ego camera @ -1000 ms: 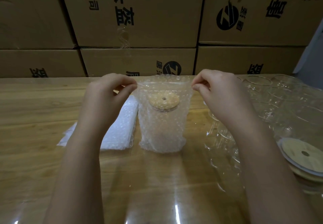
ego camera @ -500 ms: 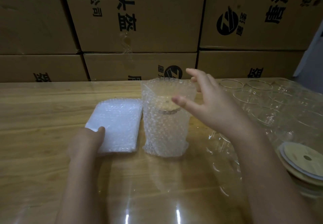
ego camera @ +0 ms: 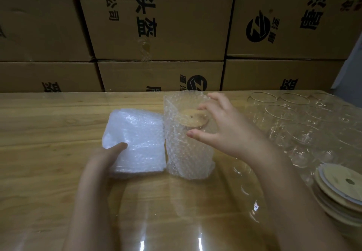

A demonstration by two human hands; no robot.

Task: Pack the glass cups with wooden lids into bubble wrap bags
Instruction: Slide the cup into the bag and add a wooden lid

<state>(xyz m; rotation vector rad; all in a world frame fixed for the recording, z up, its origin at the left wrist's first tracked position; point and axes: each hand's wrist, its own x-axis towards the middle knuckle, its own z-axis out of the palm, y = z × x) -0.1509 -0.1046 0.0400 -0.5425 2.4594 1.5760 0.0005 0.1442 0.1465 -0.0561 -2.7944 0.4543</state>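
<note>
A clear glass cup with a round wooden lid (ego camera: 193, 118) is standing upright inside a translucent bubble wrap bag (ego camera: 188, 143) at the middle of the glossy wooden table (ego camera: 49, 133). The right hand (ego camera: 225, 127) is spreading its fingers wide beside the bag's upper part, gripping nothing. The left hand (ego camera: 105, 158) is resting its thumb on a flat white stack of bubble wrap bags (ego camera: 137, 139) touching the standing bag's left side; its closure cannot be told. Empty glass cups (ego camera: 293, 121) and stacked wooden lids (ego camera: 340, 188) are lying to the right, before brown cardboard boxes (ego camera: 176, 25).
</note>
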